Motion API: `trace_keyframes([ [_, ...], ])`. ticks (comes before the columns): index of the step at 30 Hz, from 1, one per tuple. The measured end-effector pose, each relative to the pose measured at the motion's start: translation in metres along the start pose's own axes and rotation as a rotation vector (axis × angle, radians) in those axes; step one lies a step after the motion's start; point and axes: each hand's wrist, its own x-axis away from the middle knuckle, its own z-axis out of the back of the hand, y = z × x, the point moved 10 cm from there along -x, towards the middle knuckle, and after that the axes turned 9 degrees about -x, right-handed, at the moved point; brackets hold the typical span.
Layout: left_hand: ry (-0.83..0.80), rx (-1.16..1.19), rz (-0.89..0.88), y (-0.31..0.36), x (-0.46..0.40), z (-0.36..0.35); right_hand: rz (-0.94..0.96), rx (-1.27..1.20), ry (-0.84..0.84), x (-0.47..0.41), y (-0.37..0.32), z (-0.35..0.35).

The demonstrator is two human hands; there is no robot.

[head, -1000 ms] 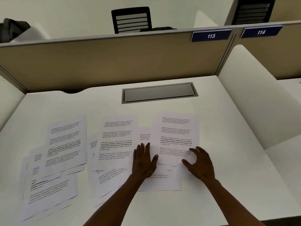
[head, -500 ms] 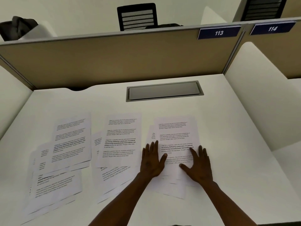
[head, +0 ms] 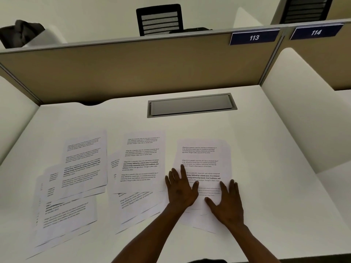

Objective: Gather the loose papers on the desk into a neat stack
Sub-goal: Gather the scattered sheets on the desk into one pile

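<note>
Printed white sheets lie in three loose groups on the white desk (head: 275, 168). The right group (head: 203, 154) is a small overlapped pile. My left hand (head: 180, 188) lies flat on its left edge with fingers straight. My right hand (head: 227, 202) lies flat on its lower right part, fingers spread. The middle group (head: 141, 162) fans out just left of my left hand, with lower sheets skewed toward me. The left group (head: 81, 164) is spread widest, running down to the near left desk edge.
A grey cable hatch (head: 191, 104) is set into the desk behind the papers. A tan partition (head: 133, 69) with labels 113 and 114 closes the back. White side dividers (head: 303, 103) flank the desk. A black chair (head: 159, 19) stands beyond the partition.
Both hands have drawn closer together on the right group, pushing its sheets into a tighter pile that has separated from the middle group. The view has shifted slightly.
</note>
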Motion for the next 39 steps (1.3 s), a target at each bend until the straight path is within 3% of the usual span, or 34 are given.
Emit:
trace_keyframes([
  [11, -0.037, 0.204, 0.059, 0.007, 0.008, 0.003, -0.017, -0.095, 0.115, 0.01, -0.007, 0.021],
  [16, -0.012, 0.253, 0.1, 0.001, 0.012, 0.01, -0.034, -0.091, 0.083, 0.011, -0.005, 0.023],
  [23, -0.008, 0.668, 0.352, -0.019, 0.006, 0.017, 0.01, -0.02, 0.024, 0.013, -0.007, 0.017],
  [31, -0.095, 0.46, 0.378, -0.025, -0.004, 0.011, 0.01, -0.051, 0.015, 0.013, -0.005, 0.019],
  [39, -0.157, 0.516, 0.458, -0.035, -0.015, 0.01, 0.026, 0.023, -0.023, 0.012, -0.008, 0.017],
])
